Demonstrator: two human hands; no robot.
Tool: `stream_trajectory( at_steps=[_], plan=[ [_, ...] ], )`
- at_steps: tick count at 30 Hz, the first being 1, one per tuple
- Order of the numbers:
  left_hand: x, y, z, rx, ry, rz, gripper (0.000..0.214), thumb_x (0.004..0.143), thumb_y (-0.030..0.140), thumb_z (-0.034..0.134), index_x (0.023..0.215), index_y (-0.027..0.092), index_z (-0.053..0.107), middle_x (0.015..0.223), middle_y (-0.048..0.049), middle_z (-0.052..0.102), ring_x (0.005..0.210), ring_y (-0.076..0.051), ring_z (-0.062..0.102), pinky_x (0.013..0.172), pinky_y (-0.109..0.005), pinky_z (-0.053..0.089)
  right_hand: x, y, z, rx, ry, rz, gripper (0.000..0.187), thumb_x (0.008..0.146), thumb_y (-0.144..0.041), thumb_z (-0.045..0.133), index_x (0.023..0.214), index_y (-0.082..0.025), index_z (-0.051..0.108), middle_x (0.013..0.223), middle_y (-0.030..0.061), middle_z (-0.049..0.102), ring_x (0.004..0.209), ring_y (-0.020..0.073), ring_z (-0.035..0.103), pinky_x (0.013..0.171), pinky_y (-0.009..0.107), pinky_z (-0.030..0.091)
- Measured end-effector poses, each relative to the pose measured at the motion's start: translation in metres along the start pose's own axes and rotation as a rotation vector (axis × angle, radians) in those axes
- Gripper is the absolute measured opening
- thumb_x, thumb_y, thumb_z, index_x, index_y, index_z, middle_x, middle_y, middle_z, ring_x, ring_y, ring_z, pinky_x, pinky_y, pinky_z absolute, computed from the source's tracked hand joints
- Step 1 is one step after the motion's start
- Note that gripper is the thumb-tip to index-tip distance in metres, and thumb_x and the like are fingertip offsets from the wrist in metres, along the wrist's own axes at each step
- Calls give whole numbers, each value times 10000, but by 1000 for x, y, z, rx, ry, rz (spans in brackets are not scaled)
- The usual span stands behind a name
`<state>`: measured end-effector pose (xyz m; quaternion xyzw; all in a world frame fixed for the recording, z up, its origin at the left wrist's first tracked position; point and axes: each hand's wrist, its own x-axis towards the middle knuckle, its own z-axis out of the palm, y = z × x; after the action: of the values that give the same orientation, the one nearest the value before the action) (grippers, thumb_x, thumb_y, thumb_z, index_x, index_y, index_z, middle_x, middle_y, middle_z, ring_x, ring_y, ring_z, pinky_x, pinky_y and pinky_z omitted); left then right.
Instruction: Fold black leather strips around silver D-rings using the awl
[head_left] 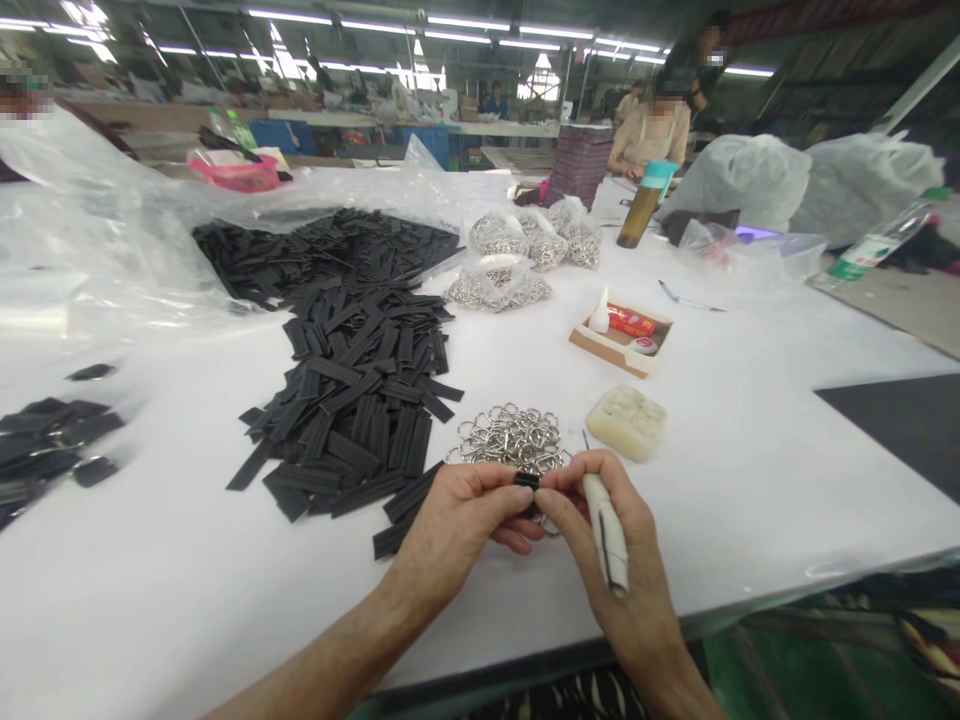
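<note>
Between both hands, a short black strip is pinched and looks folded over. My left hand grips its left end with thumb and fingers. My right hand pinches the other end. Tucked in the same right hand is a white pen-like tool with a thin dark tip pointing away from me. Just beyond my fingers lies a heap of silver metal rings. Left of them spreads a large pile of black strips. A pale waxy block rests right of the rings.
A small cardboard tray holds a red tube and a white bottle. Clear bags of metal rings stand farther back, near a bottle with a blue lid. Finished-looking black pieces lie at far left. Other people sit or stand behind the table.
</note>
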<state>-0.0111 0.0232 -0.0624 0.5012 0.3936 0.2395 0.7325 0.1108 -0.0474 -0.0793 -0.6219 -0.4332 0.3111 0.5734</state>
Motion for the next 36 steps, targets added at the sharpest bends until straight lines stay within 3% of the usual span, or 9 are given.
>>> stream_trajectory(
  at_steps=[26, 31, 36],
  plan=[
    [-1, -4, 1, 2, 50, 16, 135, 751, 238, 634, 721, 109, 663, 651, -42, 676, 607, -153, 648, 573, -226, 530, -5, 4, 5, -95, 53, -58, 110, 850, -309, 584, 846, -215, 529, 743, -9, 584, 675, 145, 559, 576, 233, 446],
    [-1, -3, 1, 24, 34, 10, 137, 743, 240, 627, 701, 116, 667, 666, -50, 680, 581, -145, 633, 552, -223, 519, -7, -2, -16, -63, 29, -69, 193, 835, -398, 620, 845, -227, 532, 779, -1, 621, 723, 155, 573, 603, 228, 457],
    [-1, -2, 2, 51, 34, -3, 160, 735, 252, 617, 675, 113, 670, 701, -70, 691, 544, -129, 610, 514, -208, 496, -10, -7, -51, -73, -5, -95, 362, 827, -527, 564, 1038, -237, 514, 677, -7, 604, 570, 157, 523, 489, 237, 417]
  ],
)
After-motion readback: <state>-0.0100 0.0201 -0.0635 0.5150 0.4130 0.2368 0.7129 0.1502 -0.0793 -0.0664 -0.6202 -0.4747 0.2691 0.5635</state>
